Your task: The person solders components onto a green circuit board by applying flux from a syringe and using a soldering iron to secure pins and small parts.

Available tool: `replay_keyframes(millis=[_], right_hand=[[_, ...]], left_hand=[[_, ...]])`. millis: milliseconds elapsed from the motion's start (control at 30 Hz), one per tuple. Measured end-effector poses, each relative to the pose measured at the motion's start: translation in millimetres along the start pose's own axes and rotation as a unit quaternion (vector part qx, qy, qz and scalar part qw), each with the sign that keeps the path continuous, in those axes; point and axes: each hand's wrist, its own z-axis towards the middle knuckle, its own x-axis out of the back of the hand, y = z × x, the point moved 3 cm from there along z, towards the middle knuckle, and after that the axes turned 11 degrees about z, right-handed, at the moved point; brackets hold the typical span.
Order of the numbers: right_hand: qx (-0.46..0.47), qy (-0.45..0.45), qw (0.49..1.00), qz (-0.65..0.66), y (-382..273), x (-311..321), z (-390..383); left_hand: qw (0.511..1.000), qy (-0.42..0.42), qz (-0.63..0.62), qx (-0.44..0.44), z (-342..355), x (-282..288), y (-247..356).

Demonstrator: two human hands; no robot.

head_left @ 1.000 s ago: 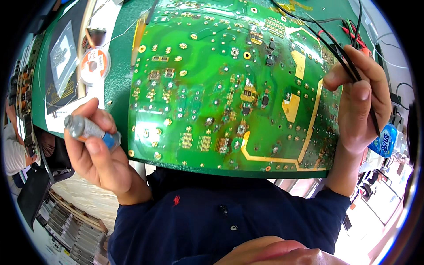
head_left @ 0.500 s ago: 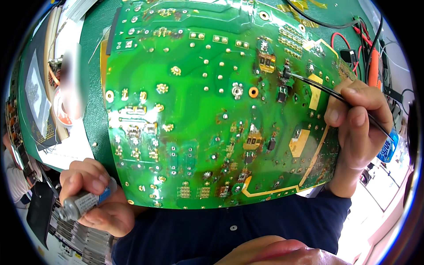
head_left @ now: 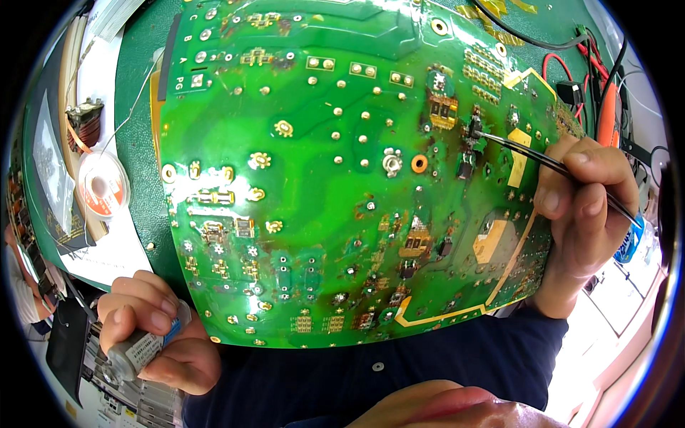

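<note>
A large green circuit board [head_left: 285, 164] spreads in front of me, with brown, scorched-looking patches on its right half. My right hand [head_left: 589, 196] pinches slim black tweezers [head_left: 531, 153] over the board's right side. Their tip is at a small black component [head_left: 474, 125] below a gold-coloured patch; whether it touches is too small to tell. Beside the board's lower left corner, my left hand [head_left: 160, 324] is closed round a small grey cylindrical container [head_left: 137, 355] with a white label and a bit of blue.
Left of the board, a spool of wire [head_left: 108, 189] and a copper coil [head_left: 85, 123] lie by white paper [head_left: 107, 260] on the green mat [head_left: 139, 135]. Yellow tape [head_left: 510, 18] and red and black leads [head_left: 553, 60] lie at the far right; a blue packet [head_left: 628, 244] is beyond my right hand.
The board appears slightly lower in view, its right part shifted a little right. My right hand and the tweezers have shifted with it, the tip staying at the same component. Both grips are unchanged.
</note>
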Motion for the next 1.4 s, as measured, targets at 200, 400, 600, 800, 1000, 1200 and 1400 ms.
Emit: replay_keyframes(millis=[200, 400, 600, 800, 1000, 1200, 1400], right_hand=[[-0.017, 0.013, 1.000, 0.010, -1.2, -0.6, -3.2], [-0.012, 0.009, 1.000, 0.004, -2.6, -0.7, -3.6], [-0.010, 0.004, 1.000, 0.023, 1.9, -2.7, -2.0], [-0.027, 0.002, 1.000, 0.000, -4.0, -0.4, -3.8], [-0.032, 0.015, 0.999, 0.019, -1.3, 1.1, -3.5], [-0.006, -0.012, 0.998, 0.054, 5.3, 3.4, -1.2], [-0.056, 0.005, 0.998, 0.014, -6.3, -1.1, 0.9]], left_hand=[[1.000, 0.000, 0.003, 0.003, -1.4, 0.4, 0.2], [1.000, -0.005, 0.000, -0.002, 0.2, -1.4, 0.0], [1.000, -0.002, 0.009, -0.016, -0.2, -1.7, 1.0], [1.000, -0.001, 0.014, -0.019, 0.7, -2.8, 1.3], [1.000, 0.001, 0.020, -0.017, 0.2, -2.5, 1.7], [0.999, 0.012, 0.022, -0.021, -1.6, -2.7, 2.0], [0.999, 0.013, 0.032, -0.020, -0.4, 0.5, 0.3]])
